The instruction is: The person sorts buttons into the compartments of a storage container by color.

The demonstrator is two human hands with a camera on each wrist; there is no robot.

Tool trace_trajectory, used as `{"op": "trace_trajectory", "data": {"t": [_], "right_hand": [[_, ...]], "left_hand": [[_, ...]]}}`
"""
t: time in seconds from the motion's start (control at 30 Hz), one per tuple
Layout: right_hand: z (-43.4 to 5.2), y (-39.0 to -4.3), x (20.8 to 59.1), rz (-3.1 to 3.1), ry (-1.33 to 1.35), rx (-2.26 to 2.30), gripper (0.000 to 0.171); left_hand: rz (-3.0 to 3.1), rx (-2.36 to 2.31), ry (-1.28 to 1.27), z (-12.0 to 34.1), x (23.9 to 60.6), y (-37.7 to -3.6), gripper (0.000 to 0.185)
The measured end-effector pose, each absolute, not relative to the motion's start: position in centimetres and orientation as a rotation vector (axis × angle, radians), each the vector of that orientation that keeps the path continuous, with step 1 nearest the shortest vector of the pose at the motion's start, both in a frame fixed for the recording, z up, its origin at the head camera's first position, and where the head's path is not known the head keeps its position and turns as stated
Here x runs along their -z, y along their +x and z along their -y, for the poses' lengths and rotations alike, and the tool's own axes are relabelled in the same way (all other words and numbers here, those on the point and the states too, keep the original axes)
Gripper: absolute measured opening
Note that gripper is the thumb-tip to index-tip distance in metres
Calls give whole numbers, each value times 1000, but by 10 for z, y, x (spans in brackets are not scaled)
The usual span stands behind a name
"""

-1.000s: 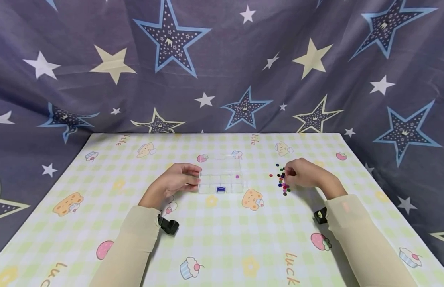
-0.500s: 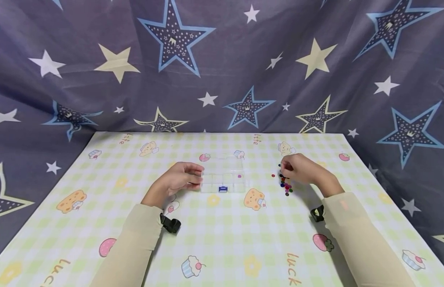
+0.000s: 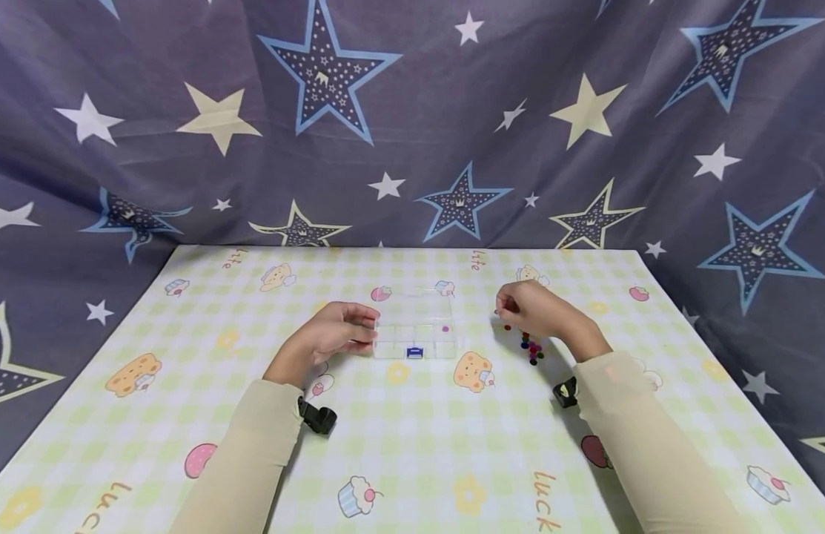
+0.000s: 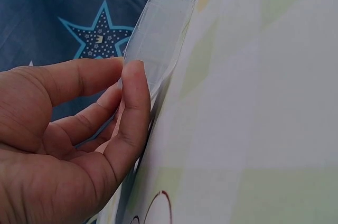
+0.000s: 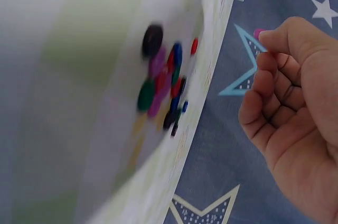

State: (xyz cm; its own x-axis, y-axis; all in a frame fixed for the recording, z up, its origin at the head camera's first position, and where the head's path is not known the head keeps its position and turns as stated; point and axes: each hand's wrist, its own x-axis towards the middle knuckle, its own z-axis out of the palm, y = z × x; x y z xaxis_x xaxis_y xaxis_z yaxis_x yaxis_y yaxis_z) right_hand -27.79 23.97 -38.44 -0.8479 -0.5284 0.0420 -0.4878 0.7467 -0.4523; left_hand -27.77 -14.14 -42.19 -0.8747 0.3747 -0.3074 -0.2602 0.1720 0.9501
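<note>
left hand [image 3: 332,334] fingers grip the clear box [image 3: 415,334] by its end. right hand [image 3: 528,308] pinches a pink bead [image 5: 259,33], above the bead pile [image 3: 531,346].

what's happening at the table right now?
A person sits at a checked table with a clear compartment box in front of them. The left hand holds the box's left edge between thumb and fingers. The right hand is lifted beside a small pile of coloured buttons, pinching what looks like a pink button. One pink piece already lies in a right-hand compartment.
</note>
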Motion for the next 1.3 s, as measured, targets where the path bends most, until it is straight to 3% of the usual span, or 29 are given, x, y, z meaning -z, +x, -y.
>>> {"op": "trace_trajectory", "data": {"t": [0.83,1.3], "right_hand": [[-161,-289,385,-2815,-1100,690,12],[-191,-279,387,-2845,-984,653,10]], "left_hand": [[-1992,-1748,110,146,418,-276,47],[-1977,-1756,112,142,422,-276,46]]}}
